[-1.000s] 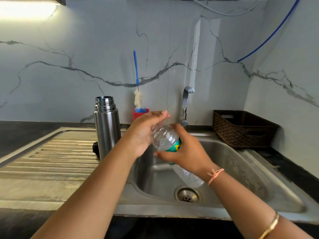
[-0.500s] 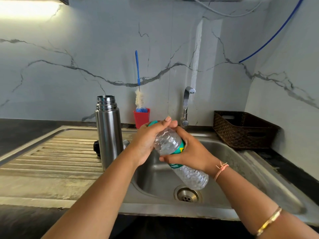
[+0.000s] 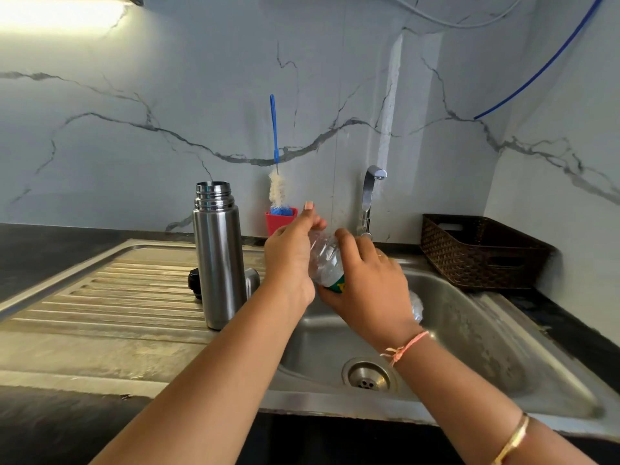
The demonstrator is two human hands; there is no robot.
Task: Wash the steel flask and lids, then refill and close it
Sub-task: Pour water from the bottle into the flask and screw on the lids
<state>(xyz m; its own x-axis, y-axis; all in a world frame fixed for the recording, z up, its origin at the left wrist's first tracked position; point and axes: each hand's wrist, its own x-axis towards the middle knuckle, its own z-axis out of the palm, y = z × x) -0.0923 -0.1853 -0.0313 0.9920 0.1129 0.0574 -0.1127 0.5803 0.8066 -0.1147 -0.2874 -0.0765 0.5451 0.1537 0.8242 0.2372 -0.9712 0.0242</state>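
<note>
The open steel flask (image 3: 218, 256) stands upright on the drainboard (image 3: 110, 297), left of the sink basin. Behind its base lie a black lid (image 3: 194, 282) and a steel cup lid (image 3: 252, 281), both partly hidden. Over the basin I hold a clear plastic water bottle (image 3: 327, 265) with a green label, tilted with its neck toward the flask. My right hand (image 3: 365, 290) grips its body. My left hand (image 3: 290, 260) is curled around the bottle's top end, which it hides.
A tap (image 3: 369, 199) rises behind the steel sink (image 3: 469, 330), whose drain (image 3: 367, 380) lies below my wrists. A blue-handled bottle brush (image 3: 275, 182) stands in a red cup (image 3: 281, 220) by the wall. A brown woven basket (image 3: 476, 253) sits on the dark counter at right.
Both hands have lifted the bottle a little and turned it more upright. My left hand has shifted round the bottle's top. The flask stays put.
</note>
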